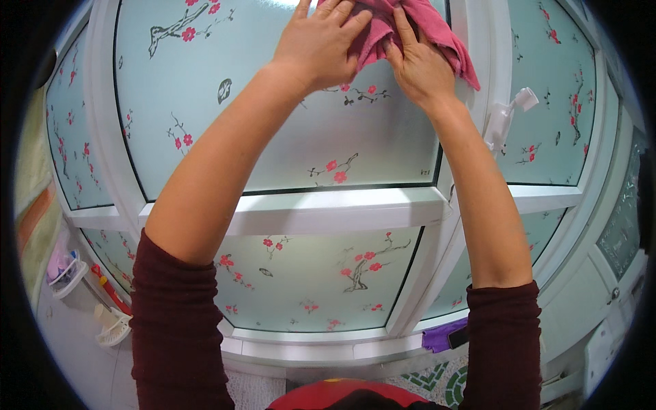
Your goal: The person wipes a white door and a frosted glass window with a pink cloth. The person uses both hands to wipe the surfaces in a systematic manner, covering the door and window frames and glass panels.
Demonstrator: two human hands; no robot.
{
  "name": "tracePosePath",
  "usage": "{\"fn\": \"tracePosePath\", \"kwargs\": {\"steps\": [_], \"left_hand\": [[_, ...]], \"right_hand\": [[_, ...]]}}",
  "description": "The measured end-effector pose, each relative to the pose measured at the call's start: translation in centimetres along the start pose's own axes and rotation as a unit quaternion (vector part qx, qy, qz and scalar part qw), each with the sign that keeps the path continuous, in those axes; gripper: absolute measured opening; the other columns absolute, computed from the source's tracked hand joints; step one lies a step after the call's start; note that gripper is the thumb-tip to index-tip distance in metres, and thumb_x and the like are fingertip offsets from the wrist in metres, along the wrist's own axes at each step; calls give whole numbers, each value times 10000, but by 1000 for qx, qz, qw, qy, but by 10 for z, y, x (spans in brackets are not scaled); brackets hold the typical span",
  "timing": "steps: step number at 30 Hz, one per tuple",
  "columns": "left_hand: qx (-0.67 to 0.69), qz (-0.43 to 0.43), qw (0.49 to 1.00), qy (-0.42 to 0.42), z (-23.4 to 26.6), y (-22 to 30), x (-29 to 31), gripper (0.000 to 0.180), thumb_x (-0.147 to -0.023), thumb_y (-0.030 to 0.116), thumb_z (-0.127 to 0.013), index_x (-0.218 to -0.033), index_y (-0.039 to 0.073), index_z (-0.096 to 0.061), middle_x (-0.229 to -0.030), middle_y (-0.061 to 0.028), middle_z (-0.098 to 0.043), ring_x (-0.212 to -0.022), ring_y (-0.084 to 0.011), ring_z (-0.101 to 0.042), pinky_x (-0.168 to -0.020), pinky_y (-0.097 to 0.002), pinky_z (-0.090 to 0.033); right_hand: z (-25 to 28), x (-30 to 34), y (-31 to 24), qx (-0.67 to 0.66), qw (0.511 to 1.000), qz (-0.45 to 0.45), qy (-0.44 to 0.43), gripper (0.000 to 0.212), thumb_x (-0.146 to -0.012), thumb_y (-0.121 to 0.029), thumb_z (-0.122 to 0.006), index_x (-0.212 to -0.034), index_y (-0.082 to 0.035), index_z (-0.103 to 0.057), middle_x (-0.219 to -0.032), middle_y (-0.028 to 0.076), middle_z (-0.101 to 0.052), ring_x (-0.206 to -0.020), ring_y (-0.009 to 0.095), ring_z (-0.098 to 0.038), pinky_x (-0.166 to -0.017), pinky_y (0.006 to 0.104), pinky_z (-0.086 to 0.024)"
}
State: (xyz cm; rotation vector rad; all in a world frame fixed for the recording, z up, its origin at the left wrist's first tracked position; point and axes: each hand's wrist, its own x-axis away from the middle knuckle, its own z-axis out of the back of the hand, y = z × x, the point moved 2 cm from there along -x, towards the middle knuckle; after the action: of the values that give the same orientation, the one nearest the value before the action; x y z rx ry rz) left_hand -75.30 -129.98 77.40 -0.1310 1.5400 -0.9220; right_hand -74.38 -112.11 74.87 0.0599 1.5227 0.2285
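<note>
A pink cloth is bunched against a frosted glass panel printed with red blossoms and dark branches. Over the cloth's left part lies my left hand, fingers stretched and pressing it to the glass; the fingertips are partly cut off by the top edge. My right hand grips the middle of the cloth, index finger extended along it. One corner of the cloth hangs down to the right of that hand, over the white frame.
A white handle juts from the frame right of my right forearm. Lower left are a wall basket, a red-handled tool and a soap holder. A purple cloth with a dark object lies on the low ledge. A white door stands right.
</note>
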Motion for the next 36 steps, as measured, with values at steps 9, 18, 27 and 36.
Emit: {"fn": "tracePosePath", "kwargs": {"steps": [9, 18, 27, 36], "left_hand": [[63, -130, 987, -72, 2, 18, 126, 513, -793, 226, -641, -1282, 109, -542, -1307, -95, -521, -1265, -237, -455, -1155, -455, -234], [107, 100, 982, -119, 14, 57, 123, 276, -764, 153, -664, -976, 1, -575, -998, -146, -541, -894, -299, -555, -831, -447, -458], [110, 42, 992, 39, -10, 26, 170, 314, -749, 105, -602, -1061, 89, -576, -1050, -98, -532, -823, -224, -555, -653, -323, -445], [-79, 8, 994, 71, 11, -70, 61, 296, -724, 105, -640, -1003, 43, -565, -1001, -99, -576, -943, -262, -549, -732, -366, -412]], "right_hand": [[39, 125, -45, -2, 990, 37, -133, 555, -910, -230, -602, -1426, -139, -420, -1284, 189, -534, -1153, 337, -543, -967, 394, -432], [35, 105, -56, -96, 984, -119, -90, 501, -822, -184, -700, -1276, -102, -503, -1031, 117, -613, -922, 300, -629, -757, 391, -504], [16, 124, -79, -16, 996, 82, -22, 689, -683, -134, -751, -1336, -219, -548, -975, 78, -518, -838, 264, -545, -741, 368, -464], [-7, -19, -66, 83, 986, 97, 104, 596, -763, -173, -706, -1331, -198, -527, -976, 118, -523, -882, 306, -543, -776, 402, -468]]}}
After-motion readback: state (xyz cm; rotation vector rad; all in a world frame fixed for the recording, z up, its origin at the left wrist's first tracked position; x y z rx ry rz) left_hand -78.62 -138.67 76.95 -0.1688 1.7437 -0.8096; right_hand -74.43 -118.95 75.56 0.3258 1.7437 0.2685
